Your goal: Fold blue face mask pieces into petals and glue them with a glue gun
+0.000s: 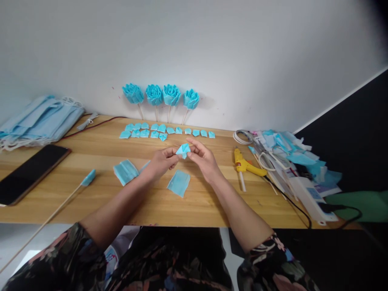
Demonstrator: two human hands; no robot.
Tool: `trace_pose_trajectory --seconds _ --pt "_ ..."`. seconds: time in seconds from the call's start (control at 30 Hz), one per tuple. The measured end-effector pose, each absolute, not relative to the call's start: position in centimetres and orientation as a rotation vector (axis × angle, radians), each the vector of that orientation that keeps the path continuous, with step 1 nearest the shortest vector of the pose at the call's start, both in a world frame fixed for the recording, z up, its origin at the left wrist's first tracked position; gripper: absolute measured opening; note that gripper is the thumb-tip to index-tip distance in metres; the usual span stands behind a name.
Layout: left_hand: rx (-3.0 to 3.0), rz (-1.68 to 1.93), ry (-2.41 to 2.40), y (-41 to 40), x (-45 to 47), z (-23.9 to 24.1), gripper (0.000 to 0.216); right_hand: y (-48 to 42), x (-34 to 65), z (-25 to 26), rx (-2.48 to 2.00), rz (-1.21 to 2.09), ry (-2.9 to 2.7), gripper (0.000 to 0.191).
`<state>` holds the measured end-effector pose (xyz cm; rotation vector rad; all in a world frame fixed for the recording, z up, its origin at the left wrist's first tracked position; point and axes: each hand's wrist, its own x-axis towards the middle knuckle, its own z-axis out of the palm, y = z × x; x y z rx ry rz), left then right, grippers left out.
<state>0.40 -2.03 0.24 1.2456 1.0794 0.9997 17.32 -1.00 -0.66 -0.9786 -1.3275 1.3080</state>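
Observation:
A small folded petal of blue mask fabric [183, 150] is pinched between both hands above the table. My left hand [165, 161] grips its left edge with thumb and fingers closed. My right hand [202, 157] pinches the right edge, its index finger raised behind. Below them a square of blue fabric [178, 183] lies flat, and further left sits a stack of blue fabric squares [125, 172], partly behind my left forearm. Beyond the hands, several folded blue petals [145, 133] lie in rows.
Several blue fabric roses [154, 95] on sticks lean against the wall. At left are a pile of masks [39, 119], a phone [32, 171] and a stick with a blue bud [88, 178]. A yellow glue gun [242, 163], scissors [268, 161], fabric scraps [291, 147] and a power strip [313, 200] lie right.

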Motion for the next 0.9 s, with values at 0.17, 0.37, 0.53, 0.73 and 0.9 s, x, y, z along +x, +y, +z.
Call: trace_pose_trajectory --seconds 0.17,0.37,0.53,0.73,0.9 --pt "1.262 0.985 1.086 -1.96 0.34 0.22 0.024 -0.77 17.60 -0.71 -0.912 1.299 -1.314 0.043" --pt "1.377 0.915 1.101 -2.13 0.67 0.32 0.025 -0.94 17.36 -0.50 -0.975 1.341 -1.352 0.055" --pt "1.380 0.933 1.089 -2.19 0.75 0.36 0.022 -0.78 17.42 -0.68 -0.990 1.311 -1.312 0.047" --pt "1.258 1.077 1.103 -1.99 0.42 0.36 0.023 -0.37 17.80 -0.95 -0.941 1.310 -1.209 0.041" --pt "1.197 1.112 1.124 -1.88 0.42 0.20 0.026 -0.54 17.71 -0.89 -0.947 1.298 -1.290 0.045"
